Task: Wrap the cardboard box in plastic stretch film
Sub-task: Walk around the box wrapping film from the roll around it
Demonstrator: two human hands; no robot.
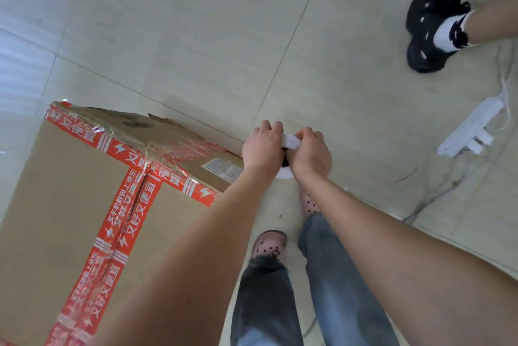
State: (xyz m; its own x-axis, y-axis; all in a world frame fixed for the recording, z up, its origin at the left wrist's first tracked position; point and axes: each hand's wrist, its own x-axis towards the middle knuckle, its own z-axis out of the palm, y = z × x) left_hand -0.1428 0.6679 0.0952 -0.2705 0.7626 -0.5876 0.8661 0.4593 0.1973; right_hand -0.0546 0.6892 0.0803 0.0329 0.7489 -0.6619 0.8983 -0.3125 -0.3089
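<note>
A large cardboard box (64,191) sealed with red printed tape stands on the floor at the lower left. Just past its right corner, my left hand (262,146) and my right hand (309,153) are closed side by side on a white roll of stretch film (290,140). The roll stands upright between them; its white lower end (283,175) shows under my wrists. Most of the roll is hidden by my fingers. I cannot make out any film stretched over the box.
Pale tiled floor (196,37) lies all around. Another person's foot in a black shoe and white sock (434,23) is at the upper right. A white power strip (471,132) with cables lies on the floor at the right. My own feet (270,243) are below my hands.
</note>
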